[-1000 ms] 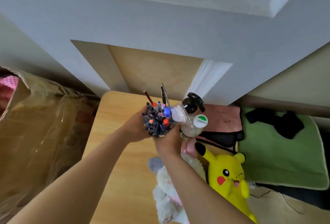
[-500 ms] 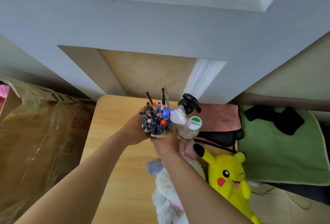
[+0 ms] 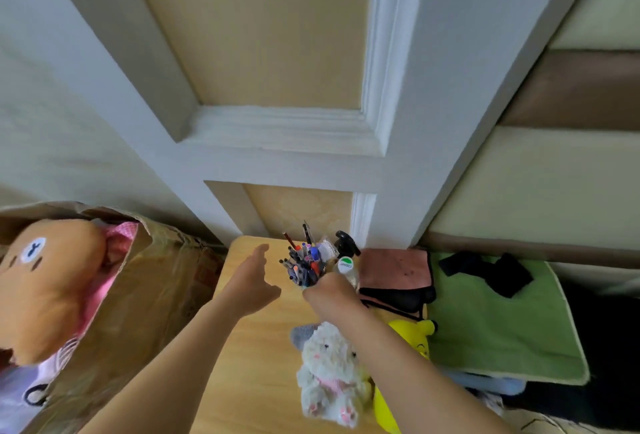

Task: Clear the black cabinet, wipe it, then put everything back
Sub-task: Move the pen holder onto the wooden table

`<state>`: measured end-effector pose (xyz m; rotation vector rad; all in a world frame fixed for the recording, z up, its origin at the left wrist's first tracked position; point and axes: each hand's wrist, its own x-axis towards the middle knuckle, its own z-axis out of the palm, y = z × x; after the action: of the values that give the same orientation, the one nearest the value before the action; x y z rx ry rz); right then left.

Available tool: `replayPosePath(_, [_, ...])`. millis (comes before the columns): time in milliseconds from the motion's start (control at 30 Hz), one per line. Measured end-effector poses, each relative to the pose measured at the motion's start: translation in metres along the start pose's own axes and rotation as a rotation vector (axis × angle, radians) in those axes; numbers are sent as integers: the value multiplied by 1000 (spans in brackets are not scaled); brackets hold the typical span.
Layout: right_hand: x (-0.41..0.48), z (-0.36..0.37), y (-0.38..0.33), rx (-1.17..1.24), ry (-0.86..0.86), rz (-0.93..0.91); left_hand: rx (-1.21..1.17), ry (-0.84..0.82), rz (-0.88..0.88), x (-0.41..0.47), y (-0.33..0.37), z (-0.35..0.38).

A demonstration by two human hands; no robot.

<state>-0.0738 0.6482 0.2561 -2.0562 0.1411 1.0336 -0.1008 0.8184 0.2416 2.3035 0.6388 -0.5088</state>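
A pen holder [image 3: 304,265] crammed with several pens and markers stands at the back of a light wooden tabletop [image 3: 249,364]. My right hand [image 3: 330,295] is closed around its lower front. My left hand [image 3: 251,284] hovers just left of it, fingers spread, holding nothing. Right behind the holder stand a black pump bottle [image 3: 344,243] and a clear bottle with a white and green cap [image 3: 346,267]. A white plush animal [image 3: 330,371] lies on the tabletop under my right forearm, and a yellow plush [image 3: 412,336] lies beside it. No black cabinet is in view.
A white and cream door [image 3: 277,87] rises behind the tabletop. A pink cloth [image 3: 394,269] and a green mat [image 3: 498,323] with black fabric [image 3: 485,274] lie to the right. A cardboard box [image 3: 138,295] holding a brown bear plush [image 3: 45,281] stands at the left.
My left hand has let go of the pen holder and opened to its left. My right hand still grips the holder. The camera has tilted up, showing more of the door.
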Motion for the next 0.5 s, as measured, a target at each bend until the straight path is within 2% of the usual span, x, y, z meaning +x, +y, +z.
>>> replayPosePath(100, [-58,-45,-7,-14,39,-148,0,41,58,-59,44,-14])
replayPosePath(233, [-147,-121,10,-36,145,-230,38,92,158,-135,121,-20])
replayPosePath(367, [-228,-210,64,-52,291,-285,1,82,285,-196,214,8])
replayPosePath(500, [-303,-293,139,-12,444,-244,44,74,466,-253,310,64])
